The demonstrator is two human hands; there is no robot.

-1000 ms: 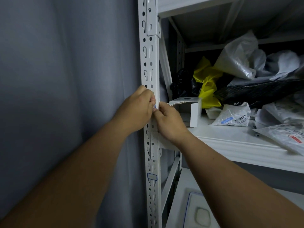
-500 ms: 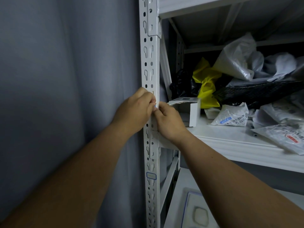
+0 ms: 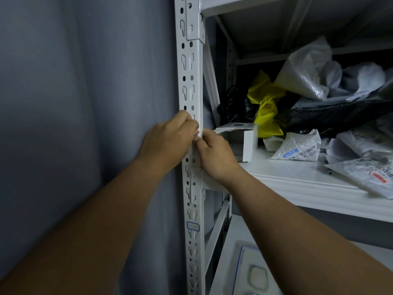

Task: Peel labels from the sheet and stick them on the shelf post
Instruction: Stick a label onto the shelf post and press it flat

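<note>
Left hand (image 3: 170,141) and right hand (image 3: 214,154) meeting on the post (image 3: 191,81) — fingers curled, pinching at its front edge; pinched item too small to identify. Stuck label (image 3: 193,226) at 6 o'clock below — blue-edged.

One blue-edged label (image 3: 193,226), one white box (image 3: 244,143), two hands.

Shelf post (image 3: 191,81): white painted metal, smooth with a satin sheen, punched with keyhole slots. To its right, the shelf board (image 3: 297,184) shows the same smooth white coating. Beyond the post on that board: an opened box (image 3: 247,145) of matt white card, a crinkled glossy yellow plastic bag (image 3: 265,103), translucent wrinkled plastic bags (image 3: 306,71), and coarse black mesh (image 3: 331,118).
</note>
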